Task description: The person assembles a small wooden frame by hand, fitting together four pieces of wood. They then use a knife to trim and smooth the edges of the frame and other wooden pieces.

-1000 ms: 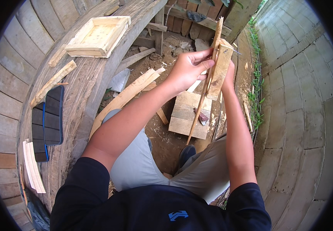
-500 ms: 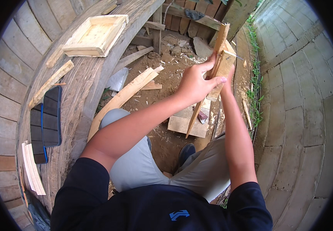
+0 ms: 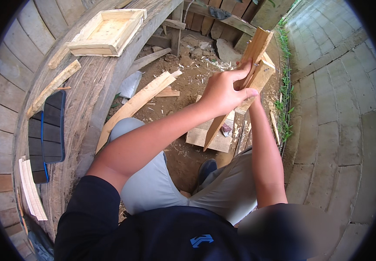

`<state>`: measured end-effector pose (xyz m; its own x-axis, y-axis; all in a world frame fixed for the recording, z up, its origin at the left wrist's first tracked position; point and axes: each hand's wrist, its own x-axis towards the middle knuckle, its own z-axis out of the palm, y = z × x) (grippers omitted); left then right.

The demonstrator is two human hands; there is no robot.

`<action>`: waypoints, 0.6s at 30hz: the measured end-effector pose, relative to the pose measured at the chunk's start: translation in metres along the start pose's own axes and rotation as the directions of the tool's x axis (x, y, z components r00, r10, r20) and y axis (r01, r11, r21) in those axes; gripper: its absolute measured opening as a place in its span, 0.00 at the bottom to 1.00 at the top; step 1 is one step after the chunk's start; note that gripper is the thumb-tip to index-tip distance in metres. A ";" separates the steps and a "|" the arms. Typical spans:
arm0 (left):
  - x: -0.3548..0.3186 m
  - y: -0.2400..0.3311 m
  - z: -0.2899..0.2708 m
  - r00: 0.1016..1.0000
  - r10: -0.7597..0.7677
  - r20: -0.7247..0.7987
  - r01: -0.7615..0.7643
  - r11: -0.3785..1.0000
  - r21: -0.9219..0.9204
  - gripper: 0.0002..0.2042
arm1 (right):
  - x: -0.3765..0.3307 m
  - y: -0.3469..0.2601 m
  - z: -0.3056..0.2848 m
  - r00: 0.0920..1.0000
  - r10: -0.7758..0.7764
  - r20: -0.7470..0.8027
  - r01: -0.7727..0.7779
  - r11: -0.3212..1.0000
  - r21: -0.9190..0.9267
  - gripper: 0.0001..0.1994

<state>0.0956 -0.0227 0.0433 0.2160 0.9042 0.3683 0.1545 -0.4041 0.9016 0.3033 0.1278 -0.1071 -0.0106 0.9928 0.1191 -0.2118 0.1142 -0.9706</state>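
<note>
Pale, raw wood is in both hands, held out in front of the seated person, whose two knees in grey trousers [image 3: 153, 182] and one dark shoe [image 3: 206, 167] fill the near ground at about 6 o'clock. The left hand [image 3: 225, 93] is wrapped round a long pointed slat [image 3: 233, 104], fingers and thumb pressed together on its middle, so the slat runs through the fist — its pointed tip sticking out toward 7 o'clock below the hand, its squared upper end rising toward 1 o'clock above it. The right hand [image 3: 249, 67] is mostly hidden behind the left; two fingertips show curled over the slat's edge, but how firmly it grips cannot be told. A second, shorter wooden block [image 3: 261, 75] sits against the slat at 3 o'clock of the left hand, touching it. Both pieces are light, unpainted and rough-sawn, with straight grain.

Below the hands, on the dirt, lies one flat square board [image 3: 209, 137] with a small dark tool [image 3: 226, 128] on it. At 9 o'clock of the hands one long split plank [image 3: 138, 104] leans on the ground. Farther left — on a weathered plank bench [image 3: 83, 108] — lie two dark flat devices [image 3: 44, 137], and at 11 o'clock one shallow wooden tray [image 3: 105, 32].
</note>
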 end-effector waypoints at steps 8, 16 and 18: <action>0.010 -0.021 -0.011 0.996 0.000 0.084 0.027 0.946 -0.322 0.40 | -0.015 -0.027 0.047 0.997 -0.027 -0.068 0.024 0.999 -0.031 0.19; 0.012 -0.024 -0.010 0.995 -0.034 0.090 0.062 0.940 -0.336 0.40 | -0.023 -0.040 0.056 0.986 -0.110 -0.125 0.101 0.992 -0.081 0.11; 0.012 -0.024 -0.010 0.995 -0.049 0.085 0.074 0.948 -0.311 0.40 | -0.020 -0.037 0.054 0.987 -0.126 -0.103 0.110 0.983 -0.149 0.11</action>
<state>0.0845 -0.0010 0.0282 0.2888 0.9082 0.3028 -0.1371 -0.2737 0.9520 0.2584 0.1021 -0.0625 0.1167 0.9689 0.2184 -0.0641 0.2268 -0.9718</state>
